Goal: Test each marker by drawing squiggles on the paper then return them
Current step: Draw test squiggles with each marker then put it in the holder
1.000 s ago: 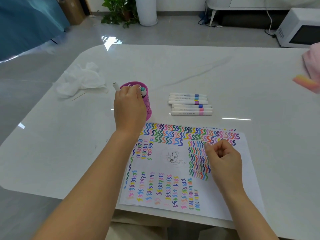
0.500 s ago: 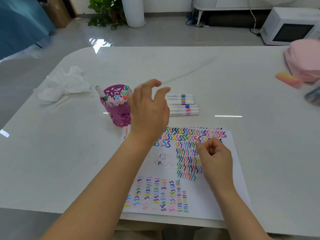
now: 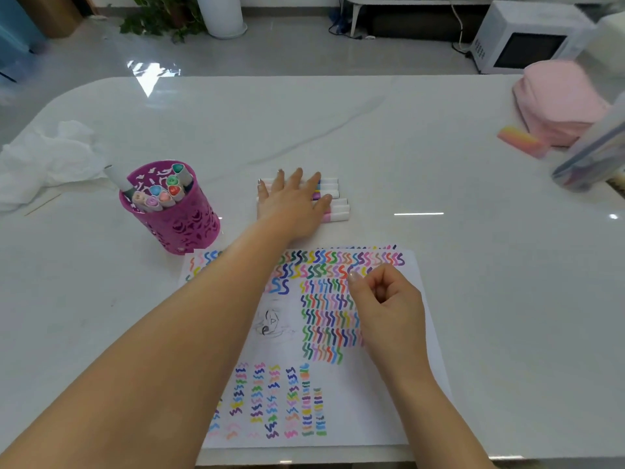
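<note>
A white sheet of paper (image 3: pixel 365 394) covered in coloured squiggles lies at the table's near edge. Beyond it lies a row of several white markers (image 3: pixel 333 201). My left hand (image 3: pixel 291 201) rests flat over that row with fingers spread, hiding most of the markers. My right hand (image 3: pixel 385 299) sits on the paper in a loose fist with nothing visible in it. A magenta cut-out pen cup (image 3: pixel 170 211) stands to the left, holding several capped markers.
Crumpled white tissue (image 3: pixel 47 157) lies at far left. At far right are a pink pouch (image 3: pixel 558 99), an orange-pink eraser (image 3: pixel 522 142) and a clear pencil case (image 3: pixel 595 154). The white table (image 3: pixel 473 265) curves away at the back left.
My left hand left the pen cup and swept right onto the row of markers, fingers spread. My right hand stayed fisted on the paper. The camera view shifted right.
</note>
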